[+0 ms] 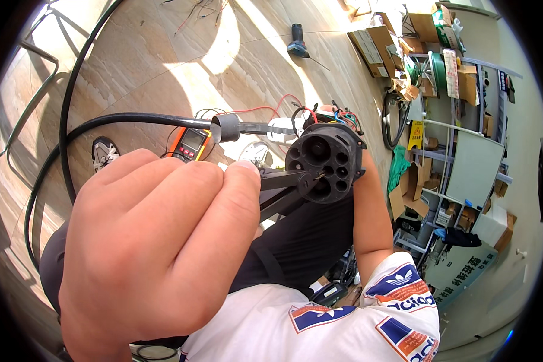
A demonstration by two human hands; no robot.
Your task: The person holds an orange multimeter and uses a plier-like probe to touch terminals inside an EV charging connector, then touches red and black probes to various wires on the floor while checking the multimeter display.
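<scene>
The fingers of the left hand (148, 250) are closed together, clamped on one dark two-armed tool (282, 180). Its two arms extend from the fist, spaced apart, toward the face of one round black connector (315, 161); tip contact cannot be confirmed. The right hand (366, 169) is positioned behind the connector; its fingers are mostly hidden, so their opening cannot be told.

The connector lies just beyond the left fingers, to their right, with its face toward the viewer. The face has one large round socket and several smaller holes, three of them in a column along the right edge.

Counted items beyond the hands: one grey collar (225, 128) near the end of a thick black cable (136, 119), one orange meter (190, 143) and one power drill (296, 42) on the floor (133, 72).
</scene>
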